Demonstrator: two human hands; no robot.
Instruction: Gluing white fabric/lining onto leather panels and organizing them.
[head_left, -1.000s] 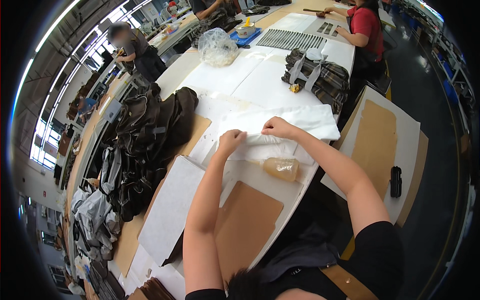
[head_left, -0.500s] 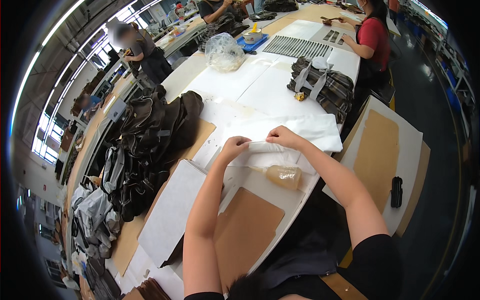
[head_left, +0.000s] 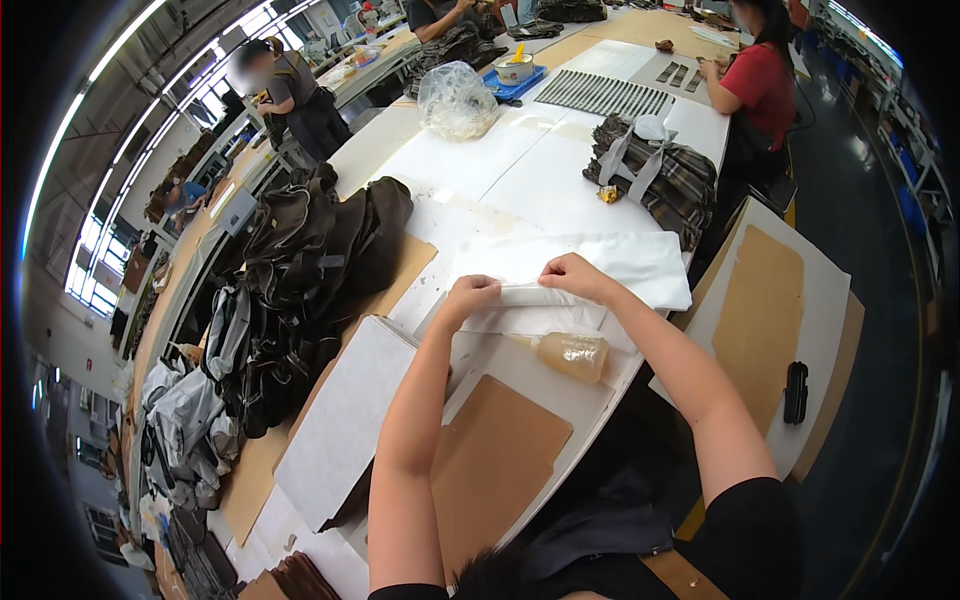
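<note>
White fabric (head_left: 625,265) lies across the table, with a narrow fold raised along its near edge. My left hand (head_left: 472,297) pinches the left end of that fold between thumb and fingers. A short way to the right, my right hand (head_left: 580,278) pinches the same fold, its fingers bent. Just below the fabric, a clear squeeze bottle (head_left: 574,356) of yellowish liquid rests on its side, nozzle pointing left. Between my forearms lies a flat brown panel (head_left: 500,455). Beside my left forearm is a stack topped with white sheets (head_left: 345,415).
Dark bags or garments (head_left: 300,290) are heaped at the left. A tied plaid bundle (head_left: 665,185) and a clear plastic bag (head_left: 457,102) sit farther up the table. A person in red (head_left: 755,95) works at the far right. Boards (head_left: 760,290) lean beside the table's right edge.
Both hands keep their pinch on the white fabric's fold, almost unmoved. The view has shifted slightly. At the far right, the person in red has drawn their hands closer in.
</note>
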